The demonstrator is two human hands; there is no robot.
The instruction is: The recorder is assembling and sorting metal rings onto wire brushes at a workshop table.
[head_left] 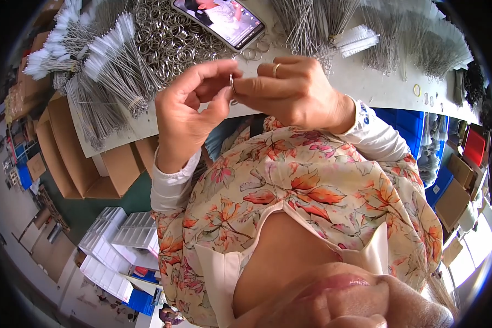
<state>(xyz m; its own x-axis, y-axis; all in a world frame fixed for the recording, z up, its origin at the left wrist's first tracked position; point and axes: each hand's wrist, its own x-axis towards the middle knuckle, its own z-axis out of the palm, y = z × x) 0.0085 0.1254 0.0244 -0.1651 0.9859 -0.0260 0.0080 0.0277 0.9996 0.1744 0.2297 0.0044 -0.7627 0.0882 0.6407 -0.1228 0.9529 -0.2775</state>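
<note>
Across from me, a seated or standing person (I cannot tell which) is working bare-handed at the near edge of a pale table (pixel 388 90). The left hand (pixel 176 104) is holding a small metal ring (pixel 232 83) between thumb and forefinger, its other fingers curling behind. The ring is standing nearly edge-on, just above the table's edge and in front of the body. The right hand (pixel 303 90), wearing a gold-coloured band (pixel 276 69), is meeting the ring from the other side with its fingers bent and drawn narrow; whether its tips are gripping the ring I cannot tell, since they are partly hiding one another.

Beyond the left hand, a heap of metal rings (pixel 167 41) is covering part of the table, with a phone (pixel 224 19) lying beside it and showing a lit picture. To the person's left, bundles of white-bristled wire brushes (pixel 112 52) are lying in overlapping layers; further wire brushes (pixel 421 41) are filling the far right. A yellow loop (pixel 417 89) is resting near the right edge. Below the table on the left, an open cardboard box (pixel 85 158) is standing; on the right, a blue bin (pixel 407 126) is showing.
</note>
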